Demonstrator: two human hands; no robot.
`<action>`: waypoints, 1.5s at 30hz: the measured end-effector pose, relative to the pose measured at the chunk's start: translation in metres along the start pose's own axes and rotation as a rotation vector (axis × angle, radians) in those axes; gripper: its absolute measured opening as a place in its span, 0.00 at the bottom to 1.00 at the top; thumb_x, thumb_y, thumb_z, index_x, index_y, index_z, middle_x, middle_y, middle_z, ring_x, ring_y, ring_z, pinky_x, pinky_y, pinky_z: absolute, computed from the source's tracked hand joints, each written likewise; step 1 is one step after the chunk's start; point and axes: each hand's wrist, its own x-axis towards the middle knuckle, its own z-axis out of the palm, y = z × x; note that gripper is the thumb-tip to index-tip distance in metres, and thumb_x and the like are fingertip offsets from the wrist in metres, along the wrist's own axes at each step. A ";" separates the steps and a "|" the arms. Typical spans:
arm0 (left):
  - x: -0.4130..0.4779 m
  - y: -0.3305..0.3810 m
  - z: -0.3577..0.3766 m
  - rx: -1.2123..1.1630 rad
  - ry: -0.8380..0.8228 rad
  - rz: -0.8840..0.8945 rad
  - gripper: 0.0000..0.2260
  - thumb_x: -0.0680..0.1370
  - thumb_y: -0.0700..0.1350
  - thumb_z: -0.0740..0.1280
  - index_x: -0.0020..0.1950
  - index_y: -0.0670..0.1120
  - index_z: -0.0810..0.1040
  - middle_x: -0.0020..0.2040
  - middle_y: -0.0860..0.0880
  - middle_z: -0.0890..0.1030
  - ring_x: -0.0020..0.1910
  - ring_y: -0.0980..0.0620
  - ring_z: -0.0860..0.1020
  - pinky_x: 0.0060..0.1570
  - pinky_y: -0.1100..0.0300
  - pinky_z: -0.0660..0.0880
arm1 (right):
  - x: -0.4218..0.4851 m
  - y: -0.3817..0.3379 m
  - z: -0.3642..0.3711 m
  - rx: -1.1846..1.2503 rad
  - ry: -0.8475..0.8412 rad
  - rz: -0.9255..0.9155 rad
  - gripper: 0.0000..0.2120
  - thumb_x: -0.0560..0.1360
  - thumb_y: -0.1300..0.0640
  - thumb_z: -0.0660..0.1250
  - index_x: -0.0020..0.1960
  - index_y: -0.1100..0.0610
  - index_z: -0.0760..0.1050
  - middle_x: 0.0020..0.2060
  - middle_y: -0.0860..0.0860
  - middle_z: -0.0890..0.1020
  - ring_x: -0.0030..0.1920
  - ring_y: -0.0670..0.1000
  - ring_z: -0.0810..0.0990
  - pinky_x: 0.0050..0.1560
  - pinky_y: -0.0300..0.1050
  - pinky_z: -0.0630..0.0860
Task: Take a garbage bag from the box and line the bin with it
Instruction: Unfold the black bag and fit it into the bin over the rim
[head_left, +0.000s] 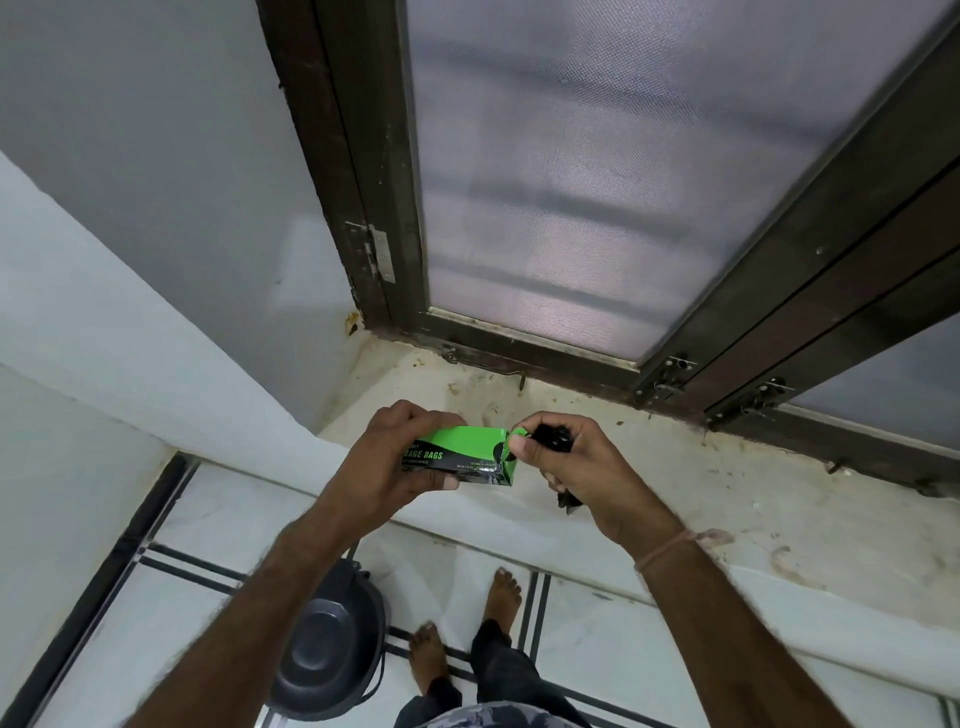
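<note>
A green and black garbage bag box (457, 456) is held level above the window ledge by my left hand (400, 457), which wraps its left end. The box's right end flap stands open. My right hand (571, 467) is closed around a rolled black garbage bag (555, 439) just right of that open end, thumb and forefinger touching the green flap. A bit of black bag sticks out below the palm. The dark grey bin (327, 649) with its lid on stands on the floor below my left forearm.
A stained pale stone ledge (675, 493) runs under a dark-framed window with a mesh screen (571, 182). White walls close in on the left. My bare feet (467, 623) stand on white floor tiles with dark lines, right of the bin.
</note>
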 end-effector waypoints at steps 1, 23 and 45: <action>0.000 0.000 0.001 0.008 0.001 -0.002 0.27 0.71 0.64 0.72 0.69 0.59 0.78 0.55 0.52 0.77 0.58 0.49 0.74 0.55 0.49 0.76 | 0.001 0.001 0.002 -0.020 0.010 0.005 0.05 0.78 0.61 0.74 0.51 0.63 0.84 0.30 0.49 0.74 0.29 0.47 0.63 0.29 0.37 0.63; 0.049 -0.018 0.027 0.405 0.078 -0.152 0.27 0.71 0.51 0.77 0.71 0.55 0.78 0.58 0.47 0.78 0.59 0.42 0.74 0.58 0.45 0.72 | 0.048 0.030 0.002 -0.078 0.162 0.040 0.14 0.79 0.68 0.71 0.64 0.63 0.80 0.47 0.53 0.82 0.32 0.44 0.75 0.31 0.31 0.72; -0.055 0.077 0.052 -0.831 0.416 -0.670 0.18 0.81 0.62 0.64 0.65 0.53 0.79 0.59 0.51 0.86 0.61 0.53 0.84 0.60 0.49 0.82 | -0.013 0.001 0.120 0.219 0.005 0.263 0.24 0.82 0.35 0.57 0.60 0.48 0.85 0.57 0.45 0.88 0.60 0.46 0.85 0.50 0.43 0.83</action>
